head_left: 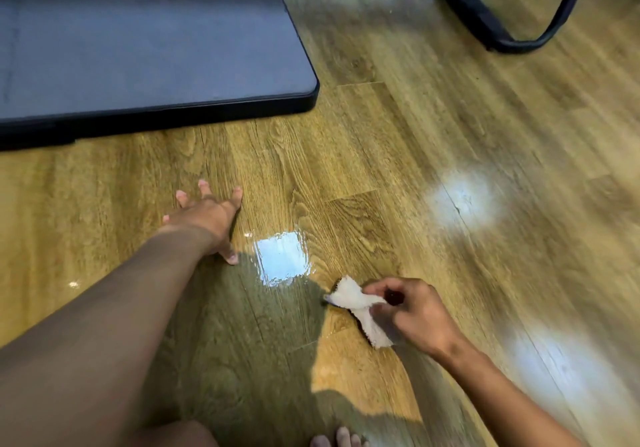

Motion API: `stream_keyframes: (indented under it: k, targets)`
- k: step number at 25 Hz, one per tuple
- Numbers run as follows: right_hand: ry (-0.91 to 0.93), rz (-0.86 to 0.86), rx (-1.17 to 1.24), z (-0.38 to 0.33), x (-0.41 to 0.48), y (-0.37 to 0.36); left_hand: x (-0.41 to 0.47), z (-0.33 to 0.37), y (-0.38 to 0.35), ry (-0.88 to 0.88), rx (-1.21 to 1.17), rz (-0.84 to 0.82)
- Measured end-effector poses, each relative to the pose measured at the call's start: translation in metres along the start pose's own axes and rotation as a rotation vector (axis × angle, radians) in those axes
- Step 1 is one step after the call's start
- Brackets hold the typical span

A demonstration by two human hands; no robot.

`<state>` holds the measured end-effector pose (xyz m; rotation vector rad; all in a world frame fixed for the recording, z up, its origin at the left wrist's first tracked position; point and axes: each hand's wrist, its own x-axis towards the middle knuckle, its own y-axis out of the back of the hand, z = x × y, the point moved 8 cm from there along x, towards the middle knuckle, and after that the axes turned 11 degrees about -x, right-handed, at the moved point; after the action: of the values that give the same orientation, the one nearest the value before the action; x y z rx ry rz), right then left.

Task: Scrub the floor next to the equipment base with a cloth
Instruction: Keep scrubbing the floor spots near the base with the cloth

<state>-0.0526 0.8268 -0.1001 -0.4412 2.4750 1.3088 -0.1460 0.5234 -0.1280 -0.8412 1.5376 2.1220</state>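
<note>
The fingers point(375, 287) of the right hand point(415, 315) are curled round a white cloth point(349, 296), held low on the floor point(450, 134) beside a wet patch point(282, 256). The left hand point(207, 218) is spread flat, grasping nothing. The cloth is judged light, limp and soft, best bunched mid-fold. The base point(138, 48) is seen beyond the left hand.

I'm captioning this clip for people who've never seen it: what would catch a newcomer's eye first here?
Probably the white cloth gripped in the right hand at lower centre, beside a shiny wet patch on the wood-look floor that mirrors a bright light. The left hand presses flat on the floor, fingers spread, in front of the big dark equipment base filling the upper left.
</note>
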Motion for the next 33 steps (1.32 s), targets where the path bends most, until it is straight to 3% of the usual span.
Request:
stream_keyframes:
  k: [1, 3, 5, 7, 11, 13, 16, 18, 21, 25, 29, 31, 33]
  targets:
    - [-0.073, -0.079, 0.213, 0.0, 0.007, 0.001, 0.0, 0.0, 0.0, -0.001, -0.004, -0.002]
    - [-0.163, -0.075, 0.368, 0.003, 0.027, 0.014, 0.0, 0.0, -0.001, -0.005, -0.006, -0.003]
    - [-0.136, 0.175, -0.003, 0.001, 0.041, 0.048, 0.0, -0.001, -0.001, -0.011, -0.006, 0.001]
    - [0.026, 0.382, -0.306, -0.021, 0.035, 0.057, 0.0, -0.002, -0.001, -0.016, 0.0, 0.008]
    - [0.171, 0.239, -0.535, -0.031, 0.029, 0.002, 0.001, -0.003, -0.003, -0.012, 0.004, 0.003]
    - [0.108, 0.284, -0.327, -0.022, 0.037, 0.015, 0.002, -0.003, -0.003, -0.006, -0.006, -0.005]
    - [-0.051, 0.168, 0.248, 0.004, 0.054, 0.03, 0.004, -0.003, -0.003, 0.003, -0.024, -0.015]
    - [-0.036, 0.191, 0.072, 0.005, 0.056, 0.04, 0.005, -0.004, -0.004, 0.01, -0.036, -0.024]
    - [0.089, 0.406, -0.349, -0.01, 0.045, 0.042, 0.004, -0.004, -0.004, 0.015, -0.026, -0.024]
    - [0.135, 0.247, -0.584, -0.02, 0.036, -0.022, 0.004, -0.004, -0.002, 0.019, -0.022, -0.028]
    - [0.176, 0.159, -0.56, -0.03, 0.069, -0.031, 0.003, -0.005, -0.002, 0.034, -0.003, -0.042]
    - [0.29, 0.171, -0.524, -0.047, 0.096, -0.02, 0.004, -0.005, -0.001, 0.03, 0.005, -0.048]
    - [0.292, 0.227, -0.509, -0.047, 0.097, -0.012, 0.003, -0.003, -0.002, 0.022, 0.012, -0.047]
